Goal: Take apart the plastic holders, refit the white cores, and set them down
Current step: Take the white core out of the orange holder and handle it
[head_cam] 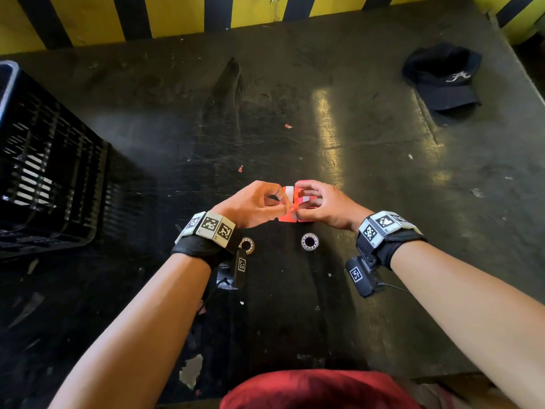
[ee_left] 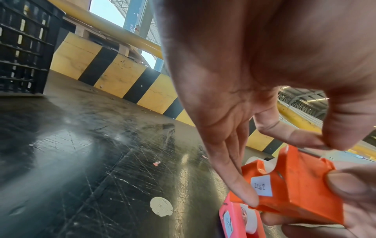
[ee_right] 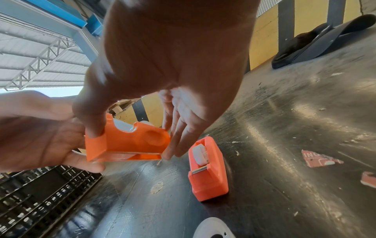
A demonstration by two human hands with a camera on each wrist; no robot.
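Note:
Both hands meet over the dark table (head_cam: 368,137) on an orange plastic holder (head_cam: 287,217), lifted clear of the surface. My left hand (head_cam: 280,199) pinches its top edge between thumb and forefinger, the other fingers (ee_left: 247,198) lying straight along its labelled side (ee_left: 295,185). My right hand (head_cam: 303,199) grips its two ends (ee_right: 126,143) between thumb and fingers. A white core (ee_right: 122,127) shows in the holder's cut-out. A second, pinker holder (ee_right: 207,170) with a white core (ee_right: 199,154) stands on the table just right of it (head_cam: 305,184).
Two clear tape rolls (head_cam: 309,241) (head_cam: 247,245) lie on the table near my wrists. A black slatted crate (head_cam: 50,172) stands at the left, a black cap (head_cam: 442,78) at the far right. A yellow-and-black striped barrier (head_cam: 177,13) borders the far edge.

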